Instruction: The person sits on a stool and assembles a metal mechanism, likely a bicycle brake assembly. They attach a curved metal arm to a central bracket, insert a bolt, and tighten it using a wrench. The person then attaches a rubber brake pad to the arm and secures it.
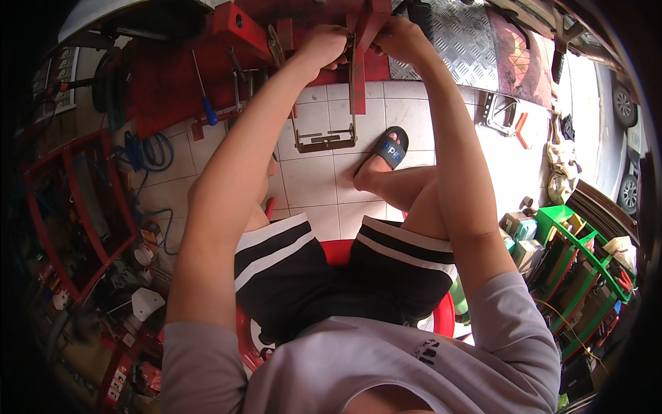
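Note:
Both my arms reach forward over a red metal lift or bench. My left hand (325,47) is closed, fingers curled just left of an upright red metal bar (358,76). My right hand (402,39) is closed too, its fingers curled in at the other side of that bar. What either hand grips is small and hidden behind the fingers. Below the hands a thin metal bracket frame (327,145) shows against the tiles. A thick red square tube (241,31) juts out left of my left hand.
A screwdriver (209,110) with a blue handle and several wrenches (236,86) lie by the red bench edge. Silver tread plate (463,45) covers the bench at right. A blue hose (155,152) coils on the floor. Right, a green rack (576,234) holds tools. I sit on a red stool (443,317).

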